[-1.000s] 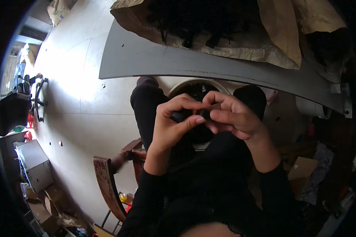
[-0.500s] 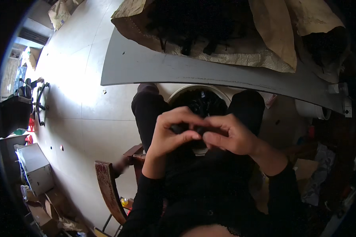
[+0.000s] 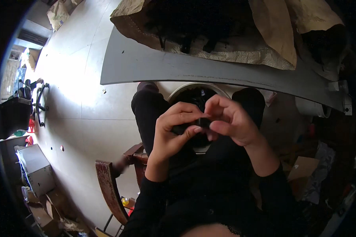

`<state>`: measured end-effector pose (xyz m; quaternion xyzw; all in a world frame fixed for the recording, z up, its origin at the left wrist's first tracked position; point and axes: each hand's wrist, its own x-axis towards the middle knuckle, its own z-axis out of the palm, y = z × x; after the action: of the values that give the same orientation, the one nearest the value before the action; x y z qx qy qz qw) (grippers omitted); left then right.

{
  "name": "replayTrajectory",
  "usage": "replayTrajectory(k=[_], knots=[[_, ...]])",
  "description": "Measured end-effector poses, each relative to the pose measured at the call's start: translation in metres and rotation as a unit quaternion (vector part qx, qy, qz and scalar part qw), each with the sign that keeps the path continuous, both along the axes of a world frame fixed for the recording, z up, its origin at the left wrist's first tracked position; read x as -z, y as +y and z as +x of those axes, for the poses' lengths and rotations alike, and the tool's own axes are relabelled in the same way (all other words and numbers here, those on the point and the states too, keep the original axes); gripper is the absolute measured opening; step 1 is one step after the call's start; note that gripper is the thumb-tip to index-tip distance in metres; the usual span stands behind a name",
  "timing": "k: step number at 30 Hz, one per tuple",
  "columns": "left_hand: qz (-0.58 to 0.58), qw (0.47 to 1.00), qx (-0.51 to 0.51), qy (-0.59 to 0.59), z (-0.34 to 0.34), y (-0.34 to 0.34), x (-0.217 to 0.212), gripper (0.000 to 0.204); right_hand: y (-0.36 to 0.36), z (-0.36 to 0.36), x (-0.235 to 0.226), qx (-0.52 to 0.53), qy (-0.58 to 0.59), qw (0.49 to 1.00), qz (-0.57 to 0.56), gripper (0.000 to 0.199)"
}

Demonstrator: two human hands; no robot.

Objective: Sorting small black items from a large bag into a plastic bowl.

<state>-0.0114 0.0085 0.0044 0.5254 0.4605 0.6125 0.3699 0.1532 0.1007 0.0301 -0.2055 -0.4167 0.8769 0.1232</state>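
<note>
Both hands have dropped lower and closer to the body since a second ago; the grey table edge (image 3: 225, 73) now sits further up-frame, and the white bucket (image 3: 186, 90) shows more rim beyond the knuckles.

Left to right, placed relative to the bucket:
- Far left of it: dark rack (image 3: 17, 110) at the floor's edge, grey box (image 3: 33, 168) below that.
- Lower left of it: wooden chair (image 3: 108, 189), seat worn red-brown, close beside the left knee.
- Left hand (image 3: 174, 132): just in front of the bucket, fingers curled together and pinched on a small black part (image 3: 194, 125); thumb tip pressed on its underside.
- Black part: between the two hands, over the bucket's near rim, mostly covered by fingers. Shape unclear.
- Right hand (image 3: 231, 122): just right of the part, fingers bunched and clamped on its other end, touching the left fingertips.
- Bucket sits between the knees, under the table edge; dark contents, can't tell what.
- Behind it, on the table: brown sacking (image 3: 265, 43) with dark items lying on it.
- Far right of it: cardboard box (image 3: 302, 168) on the floor.
</note>
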Motion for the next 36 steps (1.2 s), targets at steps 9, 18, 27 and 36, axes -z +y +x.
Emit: replayTrajectory(k=[9, 18, 27, 36], knots=[[0.025, 0.967, -0.144, 0.210, 0.017, 0.000, -0.010, 0.033, -0.020, -0.011, 0.017, 0.186, -0.006, 0.976, 0.115, 0.018], [-0.058, 0.965, -0.114, 0.227, 0.023, -0.006, 0.012, 0.030, -0.001, -0.001, 0.047, 0.080, -0.039, 0.993, 0.080, 0.010], [-0.152, 0.942, -0.035, 0.297, 0.023, -0.009, 0.042, 0.050, 0.074, -0.057, 0.032, 0.219, -0.139, 0.636, 0.726, 0.013], [-0.083, 0.967, -0.149, 0.190, -0.013, -0.010, 0.034, 0.033, 0.104, -0.089, 0.036, 0.162, -0.122, 0.424, 0.883, 0.027]])
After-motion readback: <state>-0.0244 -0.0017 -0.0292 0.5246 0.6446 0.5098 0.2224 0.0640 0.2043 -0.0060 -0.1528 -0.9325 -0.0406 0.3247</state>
